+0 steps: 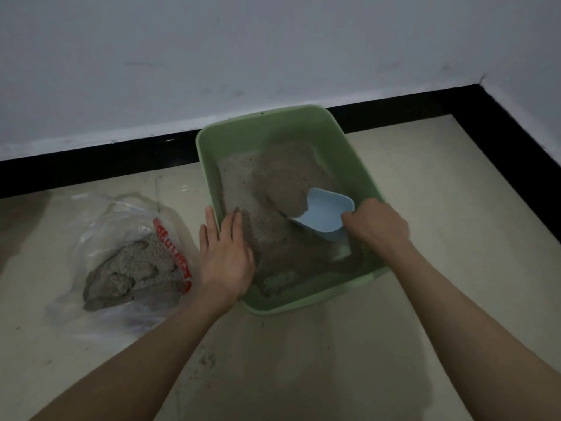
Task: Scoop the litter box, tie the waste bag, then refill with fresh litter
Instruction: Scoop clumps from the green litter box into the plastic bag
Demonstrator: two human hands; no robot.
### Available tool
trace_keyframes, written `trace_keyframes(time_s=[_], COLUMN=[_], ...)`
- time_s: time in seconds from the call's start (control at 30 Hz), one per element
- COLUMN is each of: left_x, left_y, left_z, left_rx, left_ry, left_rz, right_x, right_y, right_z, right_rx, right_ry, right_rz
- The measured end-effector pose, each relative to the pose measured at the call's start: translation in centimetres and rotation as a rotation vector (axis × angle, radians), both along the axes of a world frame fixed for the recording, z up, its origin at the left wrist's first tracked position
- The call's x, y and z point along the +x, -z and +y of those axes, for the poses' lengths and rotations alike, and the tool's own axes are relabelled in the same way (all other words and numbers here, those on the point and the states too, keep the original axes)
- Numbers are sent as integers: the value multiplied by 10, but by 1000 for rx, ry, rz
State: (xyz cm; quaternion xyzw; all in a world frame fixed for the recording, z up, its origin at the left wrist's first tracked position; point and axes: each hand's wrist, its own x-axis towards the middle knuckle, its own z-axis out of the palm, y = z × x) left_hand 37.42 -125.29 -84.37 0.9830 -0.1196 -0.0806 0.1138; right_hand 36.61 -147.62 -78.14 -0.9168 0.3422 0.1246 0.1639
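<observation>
The right hand (376,224) grips a blue scoop (326,212) in the green litter box (273,129). The left hand (226,256) lies flat, fingers straight, across the box's left rim. A clear waste bag (121,256) sits on the floor beside it.

Head view looks steeply down, close, seemingly toward the wall (273,56).

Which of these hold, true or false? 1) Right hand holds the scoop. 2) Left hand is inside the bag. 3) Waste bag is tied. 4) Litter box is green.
1) True: the right hand grips the blue scoop.
2) False: the left hand lies flat on the litter box near-left rim.
3) False: the waste bag lies open on the floor, clumped litter showing.
4) True.
</observation>
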Motion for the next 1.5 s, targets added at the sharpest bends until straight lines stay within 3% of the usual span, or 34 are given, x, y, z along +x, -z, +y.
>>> trace_keyframes(time_s=[0.2,0.6,0.8,1.0,1.17,1.33,1.5], left_x=[1,0,0,-1,-1,-1,-2], left_y=[1,7,6,7,1,-1,-2], left_z=[0,0,2,5,1,2,3], left_rx=[-37,-108,-79,-95,-85,-69,-56], left_ry=[-5,-63,-52,-75,-93,-95,-81], left_rz=[-20,-69,-49,-101,-49,-26,-6], right_x=[0,26,37,21,8,0,-14], right_y=[-16,44,71,52,37,5,-24], right_z=[-12,35,55,41,13,-11,-26], right_rx=[-167,30,399,744,612,392,355], right_ry=[-33,-123,51,228,314,291,293], right_rz=[-18,-106,-91,-141,-274,-218,-92])
